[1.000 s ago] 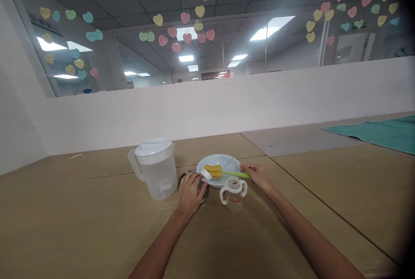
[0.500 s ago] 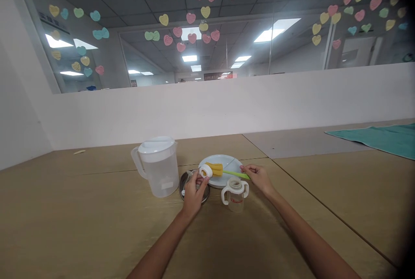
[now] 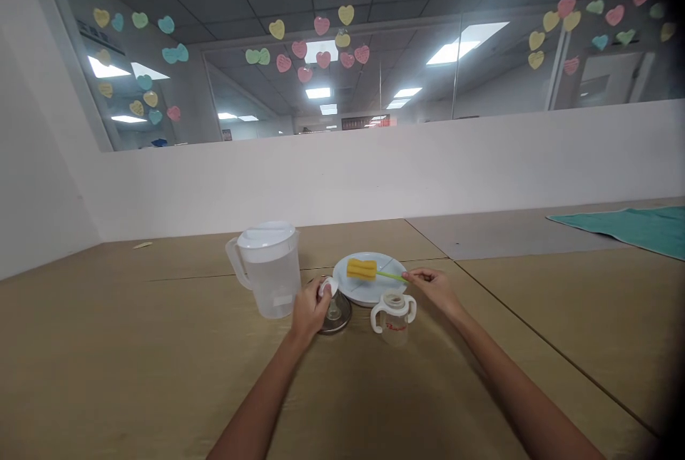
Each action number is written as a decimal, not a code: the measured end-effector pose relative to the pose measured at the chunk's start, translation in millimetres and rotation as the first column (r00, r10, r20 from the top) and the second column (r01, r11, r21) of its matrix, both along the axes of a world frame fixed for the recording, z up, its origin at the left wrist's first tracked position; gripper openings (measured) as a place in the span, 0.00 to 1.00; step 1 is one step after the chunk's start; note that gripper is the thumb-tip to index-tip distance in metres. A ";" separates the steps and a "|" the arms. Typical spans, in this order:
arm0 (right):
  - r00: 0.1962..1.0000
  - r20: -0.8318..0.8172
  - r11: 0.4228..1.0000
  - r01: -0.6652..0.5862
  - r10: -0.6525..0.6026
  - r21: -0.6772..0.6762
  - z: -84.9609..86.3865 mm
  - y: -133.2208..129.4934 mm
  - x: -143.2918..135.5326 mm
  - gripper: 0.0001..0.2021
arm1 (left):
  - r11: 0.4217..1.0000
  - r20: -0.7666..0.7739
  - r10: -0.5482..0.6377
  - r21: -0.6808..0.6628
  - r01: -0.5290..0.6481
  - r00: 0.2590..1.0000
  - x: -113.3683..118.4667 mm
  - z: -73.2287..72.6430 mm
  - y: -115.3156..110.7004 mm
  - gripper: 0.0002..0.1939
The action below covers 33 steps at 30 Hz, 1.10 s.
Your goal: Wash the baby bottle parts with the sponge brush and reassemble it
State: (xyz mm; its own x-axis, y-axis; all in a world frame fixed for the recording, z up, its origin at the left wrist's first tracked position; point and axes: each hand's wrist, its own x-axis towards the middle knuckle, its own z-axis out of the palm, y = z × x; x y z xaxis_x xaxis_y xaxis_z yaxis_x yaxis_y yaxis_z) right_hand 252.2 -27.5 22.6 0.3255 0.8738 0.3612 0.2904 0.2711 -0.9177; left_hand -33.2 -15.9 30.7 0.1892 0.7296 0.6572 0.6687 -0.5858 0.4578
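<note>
My left hand [image 3: 311,309] is closed on a white bottle collar ring [image 3: 328,286], held above a round metal dish [image 3: 342,323] in which a clear piece like a bottle nipple [image 3: 334,310] lies. The green handle [image 3: 390,275] of a sponge bottle brush is pinched in my right hand [image 3: 432,287]. Its yellow sponge head [image 3: 362,269] is over the light blue plate [image 3: 369,297]. Between my hands stands a clear baby bottle [image 3: 396,328] with two white side handles, its top uncovered. My left hand hides part of the metal dish.
A clear plastic pitcher [image 3: 272,282] with a white lid stands left of my left hand. A teal cloth [image 3: 636,226] lies at the far right of the table [image 3: 160,346]. Behind the table rises a white wall [image 3: 332,185] with a window above.
My left hand has drawn the white ring left, away from the yellow sponge, and turned it. The brush has shifted slightly and now stands apart from the ring.
</note>
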 end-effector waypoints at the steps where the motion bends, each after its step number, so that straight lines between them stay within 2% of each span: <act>1: 1.000 -0.011 1.000 0.020 -0.020 0.006 -0.2 0.7 1.9 0.19 | 1.000 -0.112 0.019 0.019 -0.017 0.994 -4.5 -0.7 3.4 0.17; 3: 0.999 -0.028 0.999 0.037 -0.037 0.011 -0.7 1.8 5.2 0.20 | 0.996 -0.273 0.065 0.076 -0.045 0.960 -11.5 -3.2 9.9 0.16; 7: 0.998 -0.046 0.999 0.037 -0.036 0.021 -1.1 2.0 7.8 0.19 | 0.989 -0.406 0.085 0.145 -0.028 0.910 -15.3 -9.3 18.6 0.20; 12: 0.997 -0.076 0.999 0.033 -0.034 -0.007 -1.5 2.0 7.6 0.19 | 0.995 -0.572 -0.010 0.074 0.064 0.820 -13.5 -15.2 21.7 0.21; 14: 0.996 -0.081 0.999 0.031 -0.031 -0.009 -0.9 1.3 7.3 0.18 | 0.996 -0.581 -0.022 0.062 0.071 0.814 -15.3 -14.2 20.8 0.20; 18: 0.992 -0.112 0.998 0.052 -0.055 -0.029 1.7 -2.3 6.1 0.18 | 0.990 -0.442 -0.022 0.114 0.081 0.897 -13.6 -7.3 10.1 0.26; 20: 0.985 -0.153 0.996 0.078 -0.085 -0.051 2.2 -3.2 6.2 0.19 | 0.984 -0.339 -0.068 0.133 0.120 0.938 -1.6 -6.3 -0.9 0.23; 22: 0.971 -0.222 0.996 0.082 -0.090 -0.045 1.2 -2.3 7.3 0.20 | 0.969 -0.230 -0.154 0.156 0.192 0.961 19.9 -9.5 -13.9 0.25; 25: 0.931 -0.363 1.000 0.024 -0.017 0.015 -1.7 1.6 9.8 0.20 | 0.911 -0.216 -0.379 0.085 0.404 0.900 60.0 -19.3 -31.4 0.40; 27: 0.895 -0.443 0.998 -0.021 0.042 0.052 -3.4 4.4 11.3 0.20 | 0.877 -0.183 -0.466 0.032 0.479 0.866 82.6 -26.0 -38.9 0.42; 30: 0.847 -0.520 0.994 -0.080 0.110 0.078 -4.8 7.2 12.4 0.20 | 0.911 0.023 -0.411 -0.033 0.411 0.912 101.6 -34.2 -43.6 0.40; 33: 0.818 -0.554 0.989 -0.124 0.151 0.086 -5.9 8.7 12.8 0.19 | 0.922 0.131 -0.352 -0.125 0.368 0.927 105.4 -40.8 -45.0 0.39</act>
State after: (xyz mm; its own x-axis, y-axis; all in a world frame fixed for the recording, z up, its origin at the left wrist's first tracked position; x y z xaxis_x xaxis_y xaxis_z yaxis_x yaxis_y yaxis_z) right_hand 265.0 -18.9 16.7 0.3603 0.9126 0.1934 -0.3108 0.3130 -0.8975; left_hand 72.2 -60.9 -10.1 0.3932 0.7136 0.5799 0.3693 -0.7001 0.6111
